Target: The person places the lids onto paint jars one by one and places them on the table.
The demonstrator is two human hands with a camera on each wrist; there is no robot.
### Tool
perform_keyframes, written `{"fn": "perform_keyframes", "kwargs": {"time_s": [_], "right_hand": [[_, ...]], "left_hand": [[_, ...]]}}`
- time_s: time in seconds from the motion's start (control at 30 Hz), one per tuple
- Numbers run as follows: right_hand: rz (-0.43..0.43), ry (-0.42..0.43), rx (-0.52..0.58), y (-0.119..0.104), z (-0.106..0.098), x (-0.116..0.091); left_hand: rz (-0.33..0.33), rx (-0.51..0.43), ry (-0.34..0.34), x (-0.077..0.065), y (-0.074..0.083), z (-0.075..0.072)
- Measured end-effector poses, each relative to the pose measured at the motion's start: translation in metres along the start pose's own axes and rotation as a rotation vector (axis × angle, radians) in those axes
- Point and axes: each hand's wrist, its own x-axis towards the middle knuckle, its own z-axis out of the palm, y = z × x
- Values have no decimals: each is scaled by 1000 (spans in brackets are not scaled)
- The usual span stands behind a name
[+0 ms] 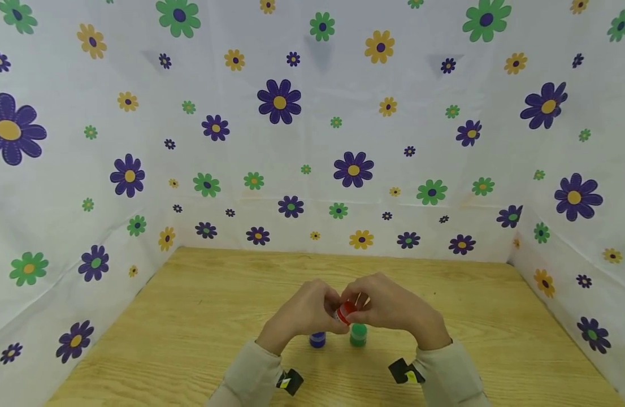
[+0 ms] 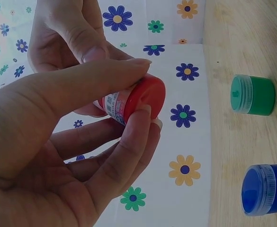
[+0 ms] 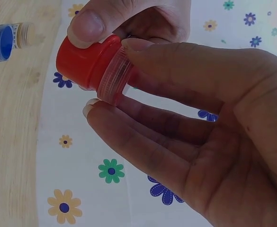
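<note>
A small red paint pot [image 1: 345, 312] with a clear ridged lid is held tilted between both hands above the table. My left hand [image 1: 308, 310] grips its red body with thumb and fingers, as the left wrist view shows. From the other side, my right hand [image 1: 391, 305] pinches the clear lid [image 3: 114, 75] between thumb and fingers. The lid is on the pot. Below the hands stand a green paint pot [image 1: 358, 334] and a blue paint pot [image 1: 317, 339], both upright with clear lids and touched by neither hand.
The pots stand on a light wood-grain table [image 1: 216, 328]. A white flowered cloth [image 1: 312, 141] hangs behind and at both sides. Beside the blue pot in the right wrist view, a clear ridged piece [image 3: 24, 35] shows; its kind is unclear.
</note>
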Motion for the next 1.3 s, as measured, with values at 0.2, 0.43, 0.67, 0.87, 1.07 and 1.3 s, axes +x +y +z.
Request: {"fn": "perform_keyframes", "kwargs": {"time_s": [0.2,0.43,0.67,0.87,1.07,1.3], "right_hand": [[9,-4,-7,0,1,1],[40,-13,2,-1,2,3],[20,6,-18,-2,0,1],[9,3,-24,-1,0,2],[42,4,-33,-1,1,2],[68,15,-59,0,3,3]], "left_hand": [[-3,-1,-3,-1,0,-1],[3,9,-5,0,0,0],[6,3,-4,-1,0,-1],[11,9,1,0,1,-1],[8,15,-5,1,0,0],[7,19,-6,2,0,2]]}}
